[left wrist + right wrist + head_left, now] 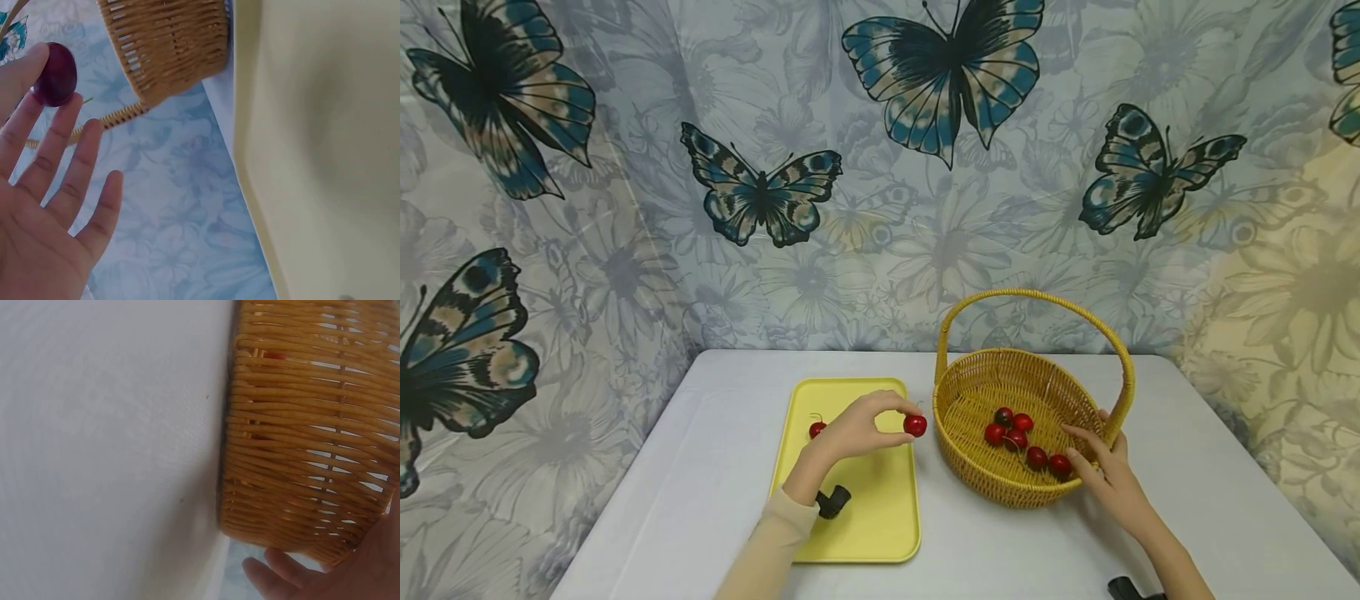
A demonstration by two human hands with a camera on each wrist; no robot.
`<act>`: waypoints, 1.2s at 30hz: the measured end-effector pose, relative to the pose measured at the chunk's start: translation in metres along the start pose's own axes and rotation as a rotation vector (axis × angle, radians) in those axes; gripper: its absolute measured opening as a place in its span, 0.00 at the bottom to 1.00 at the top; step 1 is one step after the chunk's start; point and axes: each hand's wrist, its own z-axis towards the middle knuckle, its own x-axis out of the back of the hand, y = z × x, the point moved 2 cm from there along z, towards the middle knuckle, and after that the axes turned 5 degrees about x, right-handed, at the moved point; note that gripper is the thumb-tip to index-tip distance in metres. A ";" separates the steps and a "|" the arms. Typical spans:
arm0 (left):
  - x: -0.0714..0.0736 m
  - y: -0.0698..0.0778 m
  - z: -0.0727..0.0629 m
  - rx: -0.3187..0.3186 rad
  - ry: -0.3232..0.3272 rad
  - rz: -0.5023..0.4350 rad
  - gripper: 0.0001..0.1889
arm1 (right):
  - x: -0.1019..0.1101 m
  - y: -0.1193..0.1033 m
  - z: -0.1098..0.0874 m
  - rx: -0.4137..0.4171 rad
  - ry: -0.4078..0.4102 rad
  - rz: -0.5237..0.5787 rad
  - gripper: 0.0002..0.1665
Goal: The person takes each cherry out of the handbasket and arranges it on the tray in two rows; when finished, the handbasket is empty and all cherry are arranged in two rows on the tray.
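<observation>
Between the thumb and fingertips of my left hand is a dark red cherry, pinched above the right edge of a yellow tray. The left wrist view shows the same cherry, with the ring and little fingers spread away from it. Another cherry lies on the tray, partly behind the left hand. To the right stands a yellow wicker basket with a tall hoop handle, and several cherries rest inside. My right hand holds the basket's right rim near the handle base, fingers on both sides of the weave.
A white table bears the tray and basket, the basket standing just right of the tray. Behind the table hangs a cloth printed with butterflies and flowers. Black wrist straps show at both arms.
</observation>
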 end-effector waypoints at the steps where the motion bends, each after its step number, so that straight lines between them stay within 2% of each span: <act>1: 0.001 -0.002 -0.002 0.013 -0.003 -0.003 0.17 | 0.000 0.000 0.000 0.000 0.001 0.002 0.23; 6: 0.006 -0.015 -0.013 0.105 -0.027 -0.018 0.17 | -0.001 0.001 -0.001 0.016 0.008 0.003 0.23; 11: 0.010 -0.028 -0.024 0.197 -0.010 -0.057 0.17 | -0.001 0.002 0.000 0.035 0.014 -0.005 0.22; 20: 0.019 -0.042 -0.033 0.248 0.025 -0.048 0.16 | 0.000 0.001 0.000 0.029 0.002 0.001 0.23; 32: 0.026 -0.062 -0.045 0.320 0.030 0.048 0.15 | -0.001 0.000 0.002 0.037 -0.001 0.011 0.22; 36: 0.028 -0.064 -0.048 0.316 0.042 0.083 0.15 | -0.001 0.001 0.001 0.035 0.001 0.014 0.22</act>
